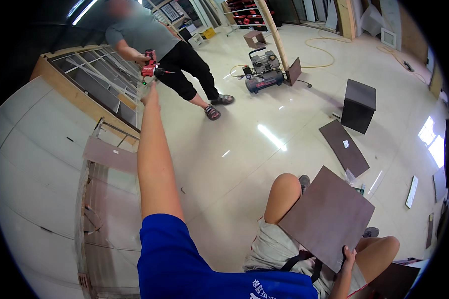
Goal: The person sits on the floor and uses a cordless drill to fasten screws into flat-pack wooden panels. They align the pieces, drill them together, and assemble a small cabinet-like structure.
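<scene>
Brown panel in right hand; dark box beyond, contents unclear

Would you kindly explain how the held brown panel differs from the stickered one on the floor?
The held panel is roughly square; the floor panel is long and narrow. The right hand holds the held panel, while the floor panel lies on the floor. The floor panel bears a white sticker; the held panel's visible face shows none. Both are flat and brown.

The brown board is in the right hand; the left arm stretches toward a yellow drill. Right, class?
The drill is red, not yellow, in the head view; the right hand holds the board, the left arm stretches toward the drill.
</scene>
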{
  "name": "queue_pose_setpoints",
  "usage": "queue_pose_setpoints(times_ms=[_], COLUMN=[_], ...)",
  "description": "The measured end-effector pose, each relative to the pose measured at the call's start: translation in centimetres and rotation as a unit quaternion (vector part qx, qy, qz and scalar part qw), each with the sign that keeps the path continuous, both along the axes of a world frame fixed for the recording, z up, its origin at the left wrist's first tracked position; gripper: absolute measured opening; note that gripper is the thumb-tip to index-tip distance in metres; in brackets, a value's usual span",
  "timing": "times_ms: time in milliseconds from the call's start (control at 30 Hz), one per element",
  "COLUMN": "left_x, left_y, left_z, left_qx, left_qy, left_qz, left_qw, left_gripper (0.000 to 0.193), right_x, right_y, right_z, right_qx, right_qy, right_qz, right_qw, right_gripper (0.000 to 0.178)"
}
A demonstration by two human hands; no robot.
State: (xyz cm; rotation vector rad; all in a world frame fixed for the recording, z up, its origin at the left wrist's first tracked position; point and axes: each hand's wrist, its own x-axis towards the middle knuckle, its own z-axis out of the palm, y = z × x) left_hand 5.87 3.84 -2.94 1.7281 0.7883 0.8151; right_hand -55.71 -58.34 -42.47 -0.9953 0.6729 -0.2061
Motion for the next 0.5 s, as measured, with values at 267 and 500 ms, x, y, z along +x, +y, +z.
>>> queue_pose_setpoints(times_ms=[267,500], left_x=[5.3,8.3], left_y=[-1.7,-8.0], left_z=[-1.9,-4.3], left_qx=[-0.086,-0.127], left_qy=[-0.090,-0.285], left_qz=[-0.123,-0.212], left_qw=[0.985,0.926], left_gripper=[0.132,0.074], right_x=[-3.4,-3.6], right_y=[-3.4,-3.8], right_z=[-5.2,-5.1], right_qx=[-0.030,-0.079], right_qy=[0.083,0.087], right_qz=[0.004,-0.017], right_qw=[0.996,0.993], right_gripper=[0.065,0.047])
